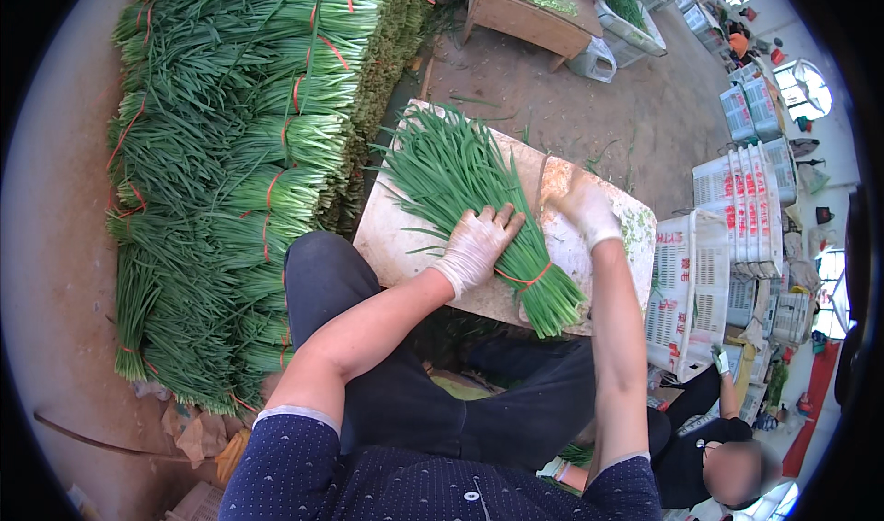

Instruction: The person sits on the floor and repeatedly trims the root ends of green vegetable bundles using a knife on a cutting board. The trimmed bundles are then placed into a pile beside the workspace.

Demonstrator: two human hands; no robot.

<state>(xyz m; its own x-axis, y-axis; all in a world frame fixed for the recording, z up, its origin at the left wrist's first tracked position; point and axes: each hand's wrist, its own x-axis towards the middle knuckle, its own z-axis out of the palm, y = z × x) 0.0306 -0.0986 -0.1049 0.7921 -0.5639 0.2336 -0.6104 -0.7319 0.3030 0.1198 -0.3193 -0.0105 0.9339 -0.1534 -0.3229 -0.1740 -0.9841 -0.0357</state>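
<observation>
A large bundle of garlic chives (459, 168) lies slantwise on a low, pale work board (414, 244), leaf tips to the upper left and cut stem ends to the lower right. A red-orange band (530, 280) circles it near the stems. My left hand (478, 244), in a thin whitish glove with soiled fingertips, presses on the bundle just above the band. To the right of the leaves, my right hand (585, 210), also gloved, is blurred over the rust-stained part of the board; whether its fingers hold anything is unclear.
Banded chive bundles (235, 168) form a tall stack at the left. A wooden table (532, 20) with green scraps and a plastic bag (595, 59) stand beyond the board. White plastic crates (690, 293) rise at the right, near a co-worker (711, 445) in dark clothes.
</observation>
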